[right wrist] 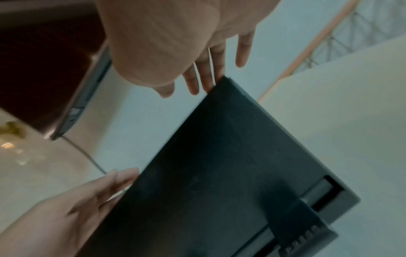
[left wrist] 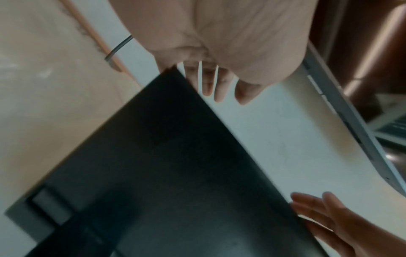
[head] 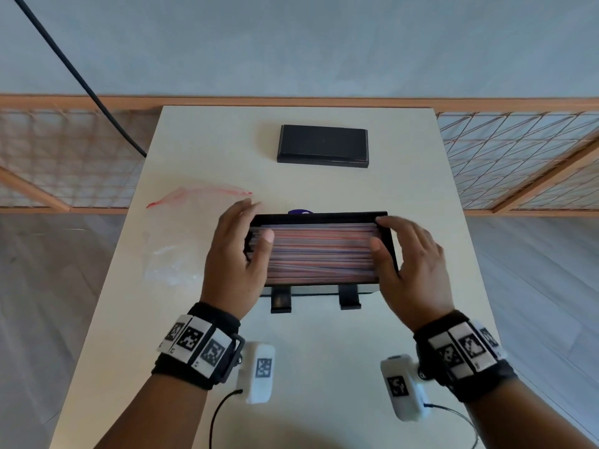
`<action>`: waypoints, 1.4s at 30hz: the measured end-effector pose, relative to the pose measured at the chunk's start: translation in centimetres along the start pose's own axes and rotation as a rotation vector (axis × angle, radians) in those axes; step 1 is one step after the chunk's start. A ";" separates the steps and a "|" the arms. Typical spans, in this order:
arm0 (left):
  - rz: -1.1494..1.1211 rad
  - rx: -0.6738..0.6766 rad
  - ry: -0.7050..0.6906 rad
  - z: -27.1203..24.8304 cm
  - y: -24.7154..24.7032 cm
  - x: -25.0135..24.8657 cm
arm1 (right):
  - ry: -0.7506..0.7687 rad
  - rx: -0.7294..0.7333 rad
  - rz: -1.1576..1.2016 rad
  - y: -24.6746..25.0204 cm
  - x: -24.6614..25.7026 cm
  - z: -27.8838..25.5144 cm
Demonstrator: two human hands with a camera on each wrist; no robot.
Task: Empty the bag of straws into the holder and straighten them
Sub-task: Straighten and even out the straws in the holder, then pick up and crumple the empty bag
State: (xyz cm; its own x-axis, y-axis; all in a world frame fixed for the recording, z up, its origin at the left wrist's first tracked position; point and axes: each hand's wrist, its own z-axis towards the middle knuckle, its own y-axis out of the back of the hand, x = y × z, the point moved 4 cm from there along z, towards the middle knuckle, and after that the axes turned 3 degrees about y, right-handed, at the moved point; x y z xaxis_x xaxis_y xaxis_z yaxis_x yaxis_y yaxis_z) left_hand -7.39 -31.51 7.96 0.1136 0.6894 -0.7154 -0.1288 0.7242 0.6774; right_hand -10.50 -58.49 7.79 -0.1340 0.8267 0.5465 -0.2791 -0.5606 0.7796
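Observation:
A black box-shaped holder (head: 317,216) stands mid-table, filled with red, blue and white straws (head: 321,254) lying lengthwise. My left hand (head: 251,233) is at its left end, thumb resting on the straws, fingers straight along the outer side. At the right end my right hand (head: 389,234) mirrors this, thumb on the straws and fingers at the far corner. The left wrist view shows the holder's dark wall (left wrist: 164,173) with straight fingers (left wrist: 219,87) beside its corner; the right wrist view shows that wall (right wrist: 219,165) and straight fingers (right wrist: 204,73). The emptied clear bag (head: 175,254) lies flat to the left.
A black lid-like slab (head: 323,145) lies at the table's (head: 324,351) far middle. Something purple (head: 300,211) peeks out behind the holder. A black cable (head: 81,79) hangs at the far left. Wooden lattice railings border both sides.

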 end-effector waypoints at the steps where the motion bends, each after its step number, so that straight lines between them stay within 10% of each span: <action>1: -0.050 0.034 0.043 0.0 -0.7 0.2 | -0.021 0.006 0.102 -0.6 -0.5 0.2; 16: -0.289 0.019 0.069 0.9 -0.1 2.1 | -0.114 0.099 0.332 -2.6 -1.1 -0.1; 20: 0.217 -0.049 0.282 1.9 3.8 6.5 | -0.017 -0.015 0.352 0.8 2.1 -0.8; 25: 0.665 0.391 0.661 1.3 2.2 14.5 | 0.179 0.080 0.408 0.4 10.2 -2.2; 35: 0.205 0.232 0.391 -2.2 11.9 20.2 | 0.340 0.642 0.282 -16.0 25.9 -3.8; 42: -0.366 0.099 0.403 -7.9 21.0 22.5 | -0.051 0.968 0.685 -27.2 32.9 -1.8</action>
State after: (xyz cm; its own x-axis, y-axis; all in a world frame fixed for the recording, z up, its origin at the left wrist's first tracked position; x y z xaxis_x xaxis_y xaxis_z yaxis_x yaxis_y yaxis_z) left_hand -15.30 -0.88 4.70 -0.2551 0.3461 -0.9029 -0.0567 0.9268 0.3713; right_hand -9.07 -15.97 3.96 0.0691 0.3496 0.9343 0.6744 -0.7065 0.2145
